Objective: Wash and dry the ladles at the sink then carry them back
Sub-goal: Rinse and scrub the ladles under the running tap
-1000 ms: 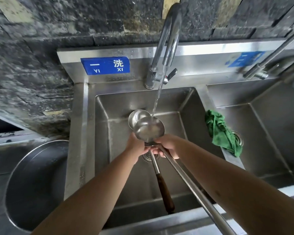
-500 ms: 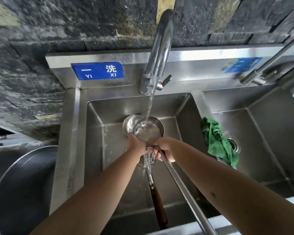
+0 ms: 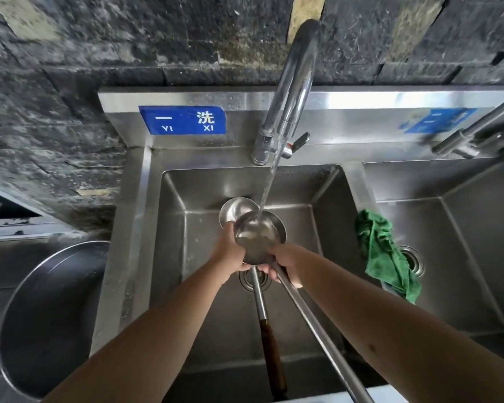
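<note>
Tap: the tall chrome faucet (image 3: pixel 296 82) runs, a thin stream dropping straight into the upper ladle bowl.
Upper ladle: the all-steel ladle (image 3: pixel 259 237) sits over the left basin, bowl up and holding water, its long steel handle slanting down to the lower right edge of view.
Lower ladle: the wooden-handled ladle (image 3: pixel 234 209) lies beneath it, bowl peeking out behind and to the left, its dark handle pointing down toward the viewer.
Left hand: the left hand (image 3: pixel 230 251) wraps around the left side of the stacked bowls, fingers curled and gripping them.
Right hand: the right hand (image 3: pixel 285 264) clasps the neck of the all-steel ladle just below its bowl, fingers curled round the handle.
Sink: the steel sink (image 3: pixel 169 228) has its drain showing below the hands.
Cloth: a green cloth (image 3: pixel 384 257) drapes over the divider between the two basins.
Sign: a blue label (image 3: pixel 182 120) on the backsplash.
Left of sink: a big steel basin (image 3: pixel 50 315) sits on the floor side.
</note>
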Tool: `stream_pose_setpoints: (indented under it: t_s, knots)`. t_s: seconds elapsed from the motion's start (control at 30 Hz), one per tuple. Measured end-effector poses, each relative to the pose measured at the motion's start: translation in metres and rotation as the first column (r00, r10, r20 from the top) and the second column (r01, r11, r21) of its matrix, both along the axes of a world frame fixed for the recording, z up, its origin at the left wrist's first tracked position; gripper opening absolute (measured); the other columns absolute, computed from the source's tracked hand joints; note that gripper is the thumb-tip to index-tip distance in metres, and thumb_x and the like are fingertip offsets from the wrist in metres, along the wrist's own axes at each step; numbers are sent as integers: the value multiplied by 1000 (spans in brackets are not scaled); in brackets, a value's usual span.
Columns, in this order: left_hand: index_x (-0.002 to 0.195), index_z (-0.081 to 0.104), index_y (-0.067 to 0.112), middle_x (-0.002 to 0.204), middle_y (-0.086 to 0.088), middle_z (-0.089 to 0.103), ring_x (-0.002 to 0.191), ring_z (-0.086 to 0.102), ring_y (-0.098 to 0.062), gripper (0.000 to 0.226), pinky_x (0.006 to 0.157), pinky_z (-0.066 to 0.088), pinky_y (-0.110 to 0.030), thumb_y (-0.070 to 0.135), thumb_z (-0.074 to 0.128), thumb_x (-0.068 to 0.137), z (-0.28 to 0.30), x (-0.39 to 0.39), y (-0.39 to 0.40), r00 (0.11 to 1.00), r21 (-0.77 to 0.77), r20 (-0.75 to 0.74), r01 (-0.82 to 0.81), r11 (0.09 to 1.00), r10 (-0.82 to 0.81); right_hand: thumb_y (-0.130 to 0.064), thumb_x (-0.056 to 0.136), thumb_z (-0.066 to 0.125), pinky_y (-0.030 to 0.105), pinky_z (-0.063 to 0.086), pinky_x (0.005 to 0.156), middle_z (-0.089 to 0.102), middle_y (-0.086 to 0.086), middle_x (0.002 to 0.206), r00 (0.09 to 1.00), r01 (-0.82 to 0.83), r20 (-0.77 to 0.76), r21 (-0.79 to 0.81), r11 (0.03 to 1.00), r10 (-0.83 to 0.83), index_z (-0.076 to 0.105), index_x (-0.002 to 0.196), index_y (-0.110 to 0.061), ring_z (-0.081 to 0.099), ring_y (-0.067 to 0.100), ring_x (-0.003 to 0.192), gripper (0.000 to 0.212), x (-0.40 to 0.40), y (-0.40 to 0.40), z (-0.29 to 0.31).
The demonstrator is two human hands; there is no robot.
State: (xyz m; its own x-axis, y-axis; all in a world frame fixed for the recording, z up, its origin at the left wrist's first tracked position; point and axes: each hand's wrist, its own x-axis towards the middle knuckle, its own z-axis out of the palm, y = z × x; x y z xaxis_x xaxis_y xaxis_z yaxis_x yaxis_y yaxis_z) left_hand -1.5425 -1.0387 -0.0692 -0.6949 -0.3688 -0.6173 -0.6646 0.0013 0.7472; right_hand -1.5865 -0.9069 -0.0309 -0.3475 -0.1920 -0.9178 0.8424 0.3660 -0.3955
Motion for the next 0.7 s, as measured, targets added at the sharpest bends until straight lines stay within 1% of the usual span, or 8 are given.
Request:
stream_pose_setpoints:
  t_s: [0.13,0.23,0.33,0.4,0.43,0.5,0.57,0.7]
  knots:
    - [111,51,13,91,-16,62,51,62,-33,17,38,42,-28,18,53,94,3,7,-5,1000,-155,-14,20,988,-23,-8,102,39,17,36,34,49,7,56,997,-27,66,-59,998,31,48,89,-3,43,9,36,17,-2,2,-1]
    - [110,49,7,79,-20,54,34,47,-22,17,34,34,-20,13,41,97,5,6,-6,999,-37,46,-18,999,20,-6,101,38,15,34,33,41,3,46,988,6,156,-115,993,12,41,79,-8,38,8,32,23,-1,6,7]
    - [114,52,3,94,-24,52,44,54,-24,21,42,43,-24,10,44,95,15,4,-5,991,161,106,-98,982,82,-1,99,33,14,33,32,44,7,56,993,61,102,-77,995,-53,40,83,-6,43,8,32,18,-5,7,11]
    - [123,50,14,109,-18,56,73,63,-26,36,59,53,-33,32,54,93,23,2,-4,995,98,65,-75,992,69,-5,99,33,17,34,35,47,9,66,998,-13,-58,13,1000,14,44,99,-6,44,9,39,11,-8,4,12]
    - [133,44,18,118,-14,56,91,64,-27,50,74,55,-38,44,52,91,27,2,-4,999,50,35,-41,998,39,-10,100,34,18,35,37,49,9,69,988,-64,-136,72,995,74,44,112,-11,43,9,43,15,-9,1,14]
    - [136,43,21,126,-7,56,108,61,-30,54,87,53,-46,53,46,92,40,-4,1,995,189,-39,-88,978,97,-15,98,42,21,37,39,55,10,78,938,-159,-279,179,971,205,38,127,-31,44,11,49,33,-10,-1,16]
    - [123,53,20,110,-5,63,95,65,-26,38,75,55,-40,47,51,95,53,-13,10,969,418,-67,-189,889,238,-10,93,48,23,40,41,61,12,86,859,-237,-402,238,942,318,36,129,-40,49,14,53,49,-9,-3,23]
    - [105,58,2,97,-19,65,77,69,-26,16,62,57,-34,13,57,95,70,-24,19,892,602,-96,-302,740,442,12,79,47,23,33,41,56,11,73,846,-304,-432,91,948,313,37,132,-40,43,11,48,75,-3,-2,46]
